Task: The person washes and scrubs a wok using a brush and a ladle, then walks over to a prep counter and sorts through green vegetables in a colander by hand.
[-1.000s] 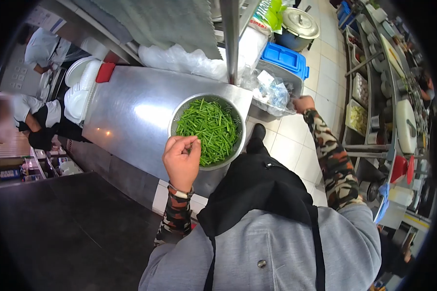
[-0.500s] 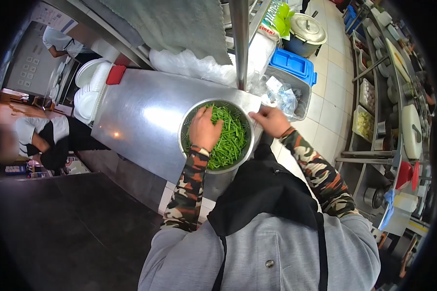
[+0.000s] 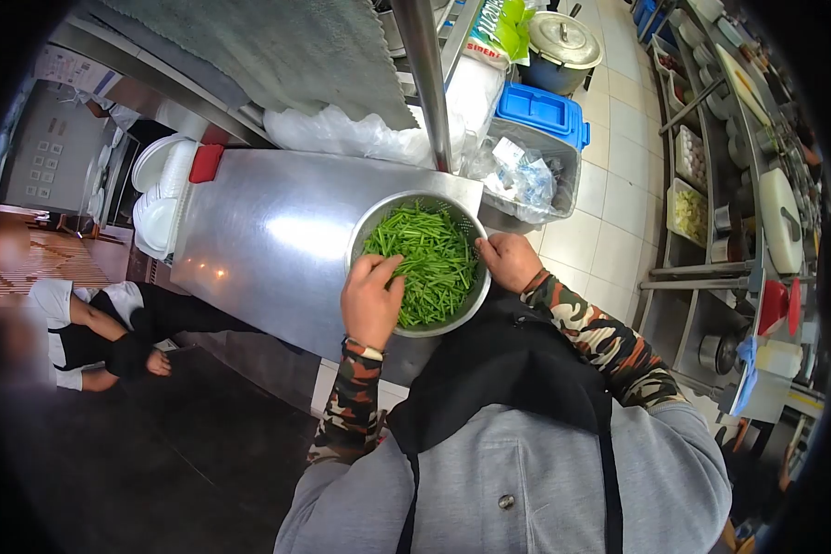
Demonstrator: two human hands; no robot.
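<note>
A round metal colander [image 3: 354, 233] with perforated sides stands at the near end of the steel table, filled with cut green beans [image 3: 429, 268]. My left hand [image 3: 371, 300] is over its left rim, fingers bent and fingertips at the edge of the beans. A gap shows between thumb and fingers, with nothing visible held there. On the opposite side, my right hand [image 3: 511, 261] is closed on the colander's right rim, thumb and fingers pinching the edge. Camouflage-patterned sleeves cover both forearms.
Stacked white plates [image 3: 162, 222] and a red object [image 3: 207, 163] are at the steel table's [image 3: 249, 249] far end. A bin [image 3: 571, 189] with plastic bags and a blue lid [image 3: 545, 115] stands beyond. Another person [image 3: 102, 323] is at the left. Shelves with food trays [image 3: 688, 210] line the right.
My left hand has drawn back from over the beans to the colander's near left rim. My right hand has moved down and closed on the right rim. The person at left has shifted.
</note>
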